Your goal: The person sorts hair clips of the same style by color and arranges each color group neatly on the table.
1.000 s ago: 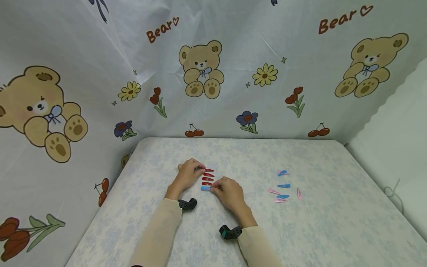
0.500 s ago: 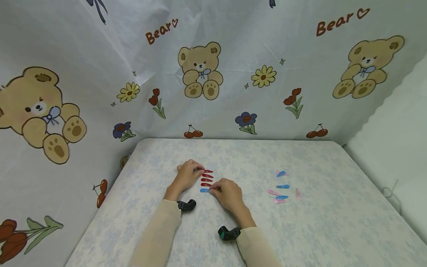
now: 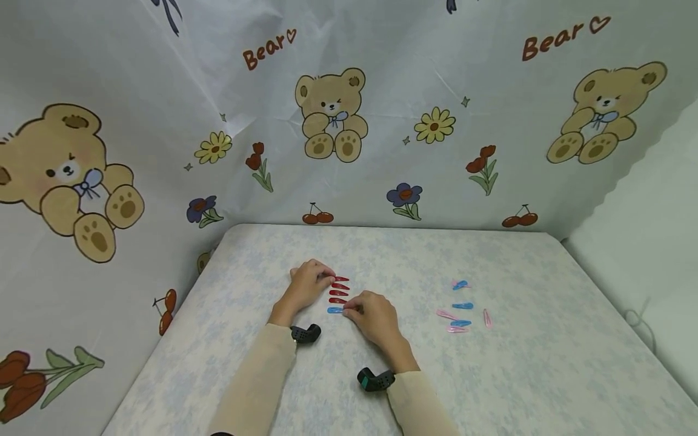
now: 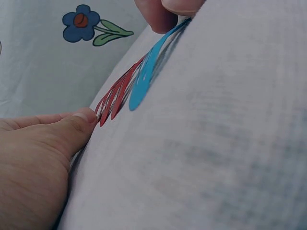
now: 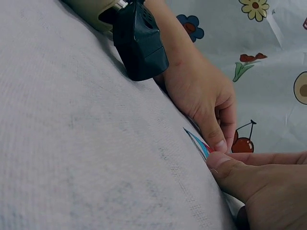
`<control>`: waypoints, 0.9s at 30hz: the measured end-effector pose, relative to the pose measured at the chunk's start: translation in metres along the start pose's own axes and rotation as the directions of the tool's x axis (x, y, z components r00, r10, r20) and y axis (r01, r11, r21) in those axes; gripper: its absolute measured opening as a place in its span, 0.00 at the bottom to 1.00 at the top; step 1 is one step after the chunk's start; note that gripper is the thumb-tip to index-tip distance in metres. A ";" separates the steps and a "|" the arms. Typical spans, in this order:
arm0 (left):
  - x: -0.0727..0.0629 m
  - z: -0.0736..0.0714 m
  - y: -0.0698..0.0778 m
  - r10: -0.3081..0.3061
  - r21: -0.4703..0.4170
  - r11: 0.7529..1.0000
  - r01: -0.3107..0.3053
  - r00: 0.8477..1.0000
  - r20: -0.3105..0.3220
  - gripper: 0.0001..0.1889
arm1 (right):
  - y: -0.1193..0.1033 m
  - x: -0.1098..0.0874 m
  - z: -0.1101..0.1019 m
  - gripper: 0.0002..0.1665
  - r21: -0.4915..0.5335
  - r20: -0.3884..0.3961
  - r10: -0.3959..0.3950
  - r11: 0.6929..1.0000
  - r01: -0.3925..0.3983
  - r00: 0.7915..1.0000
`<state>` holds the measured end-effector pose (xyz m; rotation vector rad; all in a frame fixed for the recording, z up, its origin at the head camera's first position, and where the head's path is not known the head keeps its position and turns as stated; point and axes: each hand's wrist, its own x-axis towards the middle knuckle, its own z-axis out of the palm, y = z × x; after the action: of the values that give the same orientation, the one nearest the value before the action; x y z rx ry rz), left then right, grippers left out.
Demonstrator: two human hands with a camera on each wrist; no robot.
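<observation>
Several red hair clips [image 3: 339, 293] lie in a short column on the table. At the near end of that column is a blue hair clip [image 3: 335, 310], its wide end to the left. My left hand [image 3: 308, 284] pinches the left end of the farthest red hair clip between thumb and forefinger. My right hand [image 3: 375, 316] pinches the narrow right end of the blue hair clip. In the left wrist view the blue hair clip [image 4: 143, 86] slants up into the right fingertips, beside the red clips [image 4: 115, 103]. The right hand [image 5: 259, 184] hides most of the clips in the right wrist view.
To the right lie loose blue hair clips [image 3: 462, 306] and pink hair clips [image 3: 488, 318], some overlapping. The table [image 3: 545, 363] has a pale patterned cover. Behind it hangs a bear-printed cloth [image 3: 371, 200]. Each wrist wears a black camera [image 3: 376, 379].
The head view shifts slightly. Both hands stay in place, pinching the same clips, and the clips show no clear movement.
</observation>
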<state>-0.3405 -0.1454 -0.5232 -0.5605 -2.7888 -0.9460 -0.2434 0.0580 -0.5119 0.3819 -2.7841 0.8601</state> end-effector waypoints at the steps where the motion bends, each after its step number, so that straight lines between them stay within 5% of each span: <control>1: 0.000 0.000 0.000 0.001 -0.001 1.000 -0.001 1.000 0.001 0.06 | 0.000 0.000 0.000 0.05 0.006 -0.001 -0.001 1.000 0.001 1.000; 10: 0.000 -0.001 0.000 -0.006 0.001 1.000 0.006 1.000 0.001 0.05 | 0.002 0.002 -0.010 0.05 0.119 -0.007 0.002 0.993 -0.001 1.000; 27: 0.001 0.000 0.000 -0.015 -0.008 1.000 0.015 1.000 0.019 0.06 | 0.021 0.002 -0.077 0.09 0.162 -0.159 0.068 0.986 -0.041 0.985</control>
<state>-0.3413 -0.1454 -0.5235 -0.5540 -2.8109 -0.9605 -0.2425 0.1185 -0.4604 0.2472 -2.5945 1.0773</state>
